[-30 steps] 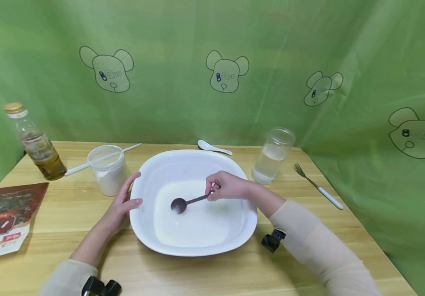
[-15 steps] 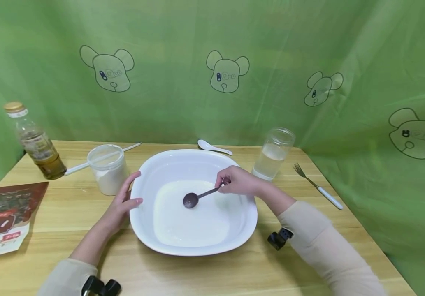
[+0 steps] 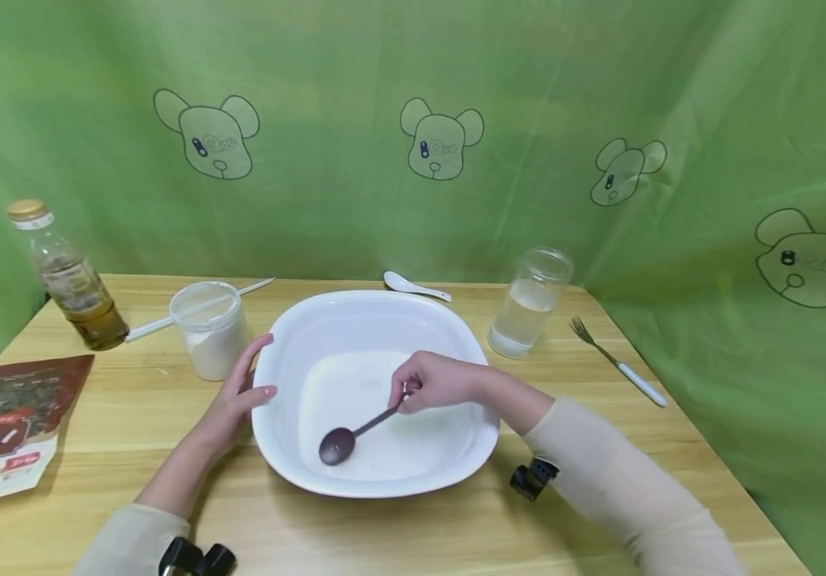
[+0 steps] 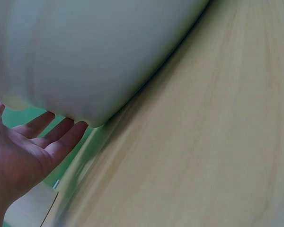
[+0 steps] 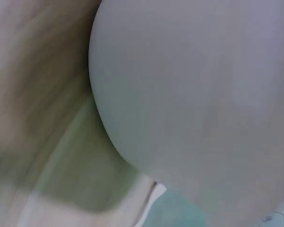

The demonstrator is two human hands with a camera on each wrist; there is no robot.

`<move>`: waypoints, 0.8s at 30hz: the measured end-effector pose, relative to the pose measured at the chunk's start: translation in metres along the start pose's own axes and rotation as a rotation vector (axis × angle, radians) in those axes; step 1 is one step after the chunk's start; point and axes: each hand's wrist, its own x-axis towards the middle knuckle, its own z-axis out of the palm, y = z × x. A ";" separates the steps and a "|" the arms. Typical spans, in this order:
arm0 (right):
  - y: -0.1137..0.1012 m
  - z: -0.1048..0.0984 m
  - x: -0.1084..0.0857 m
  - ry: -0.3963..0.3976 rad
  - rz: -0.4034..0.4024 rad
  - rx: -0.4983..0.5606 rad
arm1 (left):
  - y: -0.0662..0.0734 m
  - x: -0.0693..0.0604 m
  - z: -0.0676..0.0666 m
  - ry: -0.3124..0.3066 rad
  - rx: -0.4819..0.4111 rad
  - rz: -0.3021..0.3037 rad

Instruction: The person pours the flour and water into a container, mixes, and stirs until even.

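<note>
Take the basin [image 3: 377, 320] as your dial, twelve pointing at the curtain [image 3: 326, 216]. It sits on the table [image 3: 355, 536] in front of you, a milky layer [image 3: 413, 444] over its floor.

Your left hand [image 3: 231, 406] is at the rim between nine and ten o'clock. Its fingers are spread apart and fairly straight, with the thumb tip on the rim; in your left wrist view the fingertips touch the outer wall.

Your right hand [image 3: 436, 382] reaches in over the rim at three o'clock, thumb and fingers pinched together on the handle end of the dark spoon [image 3: 337, 446]. The spoon slants away from that hand, its bowl lying at about seven o'clock inside the basin. You cannot tell whether it touches the bottom.

Around the basin, the jar [image 3: 214, 352] of white powder stands near your left fingers, toward ten. A white stick [image 3: 149, 328] lies behind it, reaching toward the foot of the bottle [image 3: 81, 296], farther out at ten. The packet [image 3: 17, 424] lies flat at nine. The white spoon [image 3: 420, 289] is just past twelve, the glass [image 3: 524, 312] at two, partly filled, and the fork [image 3: 628, 372] at three.
</note>
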 end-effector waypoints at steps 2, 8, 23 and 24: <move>-0.002 -0.005 -0.011 -0.019 -0.009 -0.061 | 0.000 0.001 0.000 0.002 -0.001 -0.003; 0.004 -0.028 -0.042 0.081 0.031 -0.180 | 0.000 0.001 -0.001 0.007 -0.001 -0.013; 0.024 -0.031 0.005 0.304 0.028 -0.251 | -0.001 0.000 0.000 -0.004 -0.015 0.011; 0.024 -0.028 0.010 0.296 0.022 -0.227 | -0.001 0.000 0.000 -0.005 -0.015 0.009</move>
